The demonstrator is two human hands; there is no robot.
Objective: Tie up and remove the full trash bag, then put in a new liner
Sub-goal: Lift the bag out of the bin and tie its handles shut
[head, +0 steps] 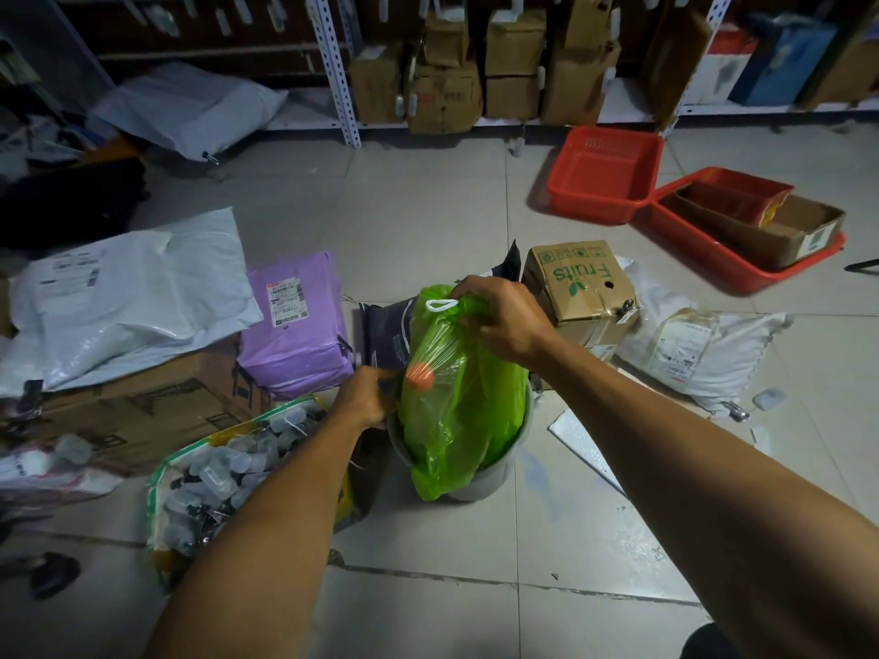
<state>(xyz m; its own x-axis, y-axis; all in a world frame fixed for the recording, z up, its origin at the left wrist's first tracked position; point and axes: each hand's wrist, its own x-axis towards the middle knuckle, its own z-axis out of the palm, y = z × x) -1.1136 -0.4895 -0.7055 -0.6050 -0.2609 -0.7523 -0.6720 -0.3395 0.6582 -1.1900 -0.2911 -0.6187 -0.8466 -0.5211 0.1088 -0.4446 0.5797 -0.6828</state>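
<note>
both forearms reach out: right hand [499, 321] grips green trash bag [456, 397] neck, left hand [364, 397] clutches gray bin [475, 478] rim.

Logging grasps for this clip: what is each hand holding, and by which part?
Right hand grips the gathered neck of the green plastic trash bag. Left hand is at the grey bin's rim; its hold cannot be told.

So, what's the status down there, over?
Right hand gripping gathered neck of green trash bag. Left hand holding grey bin rim. Bag partly lifted, still in bin. Parcels crowd around.
</note>
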